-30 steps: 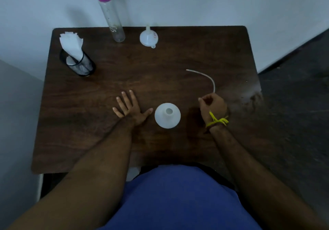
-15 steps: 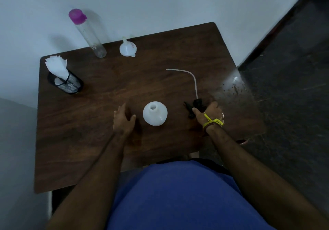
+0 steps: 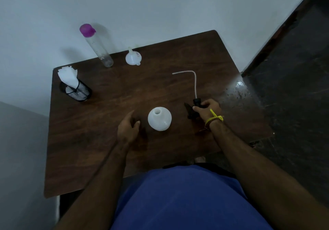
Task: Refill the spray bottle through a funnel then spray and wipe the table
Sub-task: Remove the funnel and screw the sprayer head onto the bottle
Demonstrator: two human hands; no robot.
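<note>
The right hand [image 3: 207,109] has its grip curled round the black spray head [image 3: 193,109], which lies on the desk [image 3: 106,140] with its white dip tube [image 3: 195,83] running away from the hand and bending left at the far end. A second ago the spray head was hidden under this hand; now its trigger and collar show to the left of the fingers (a yellow band sits at the wrist). The left hand [image 3: 128,128] holds nothing: its grip is loose, fingers relaxed, edge-on to the desk, where a second ago it lay flat with fingers spread.

Between the two hands stands the white spray bottle [image 3: 159,118], upright, its neck open; what is inside cannot be told. It is just beside the left hand and apart from both.

At the far edge the white funnel [image 3: 133,57] rests mouth down with its spout upward. Left of it stands a tall clear cylinder [image 3: 99,51] with a purple cap [image 3: 86,30]. Near the left edge a black mesh cup [image 3: 78,91] holds white paper tissues [image 3: 68,76].
</note>
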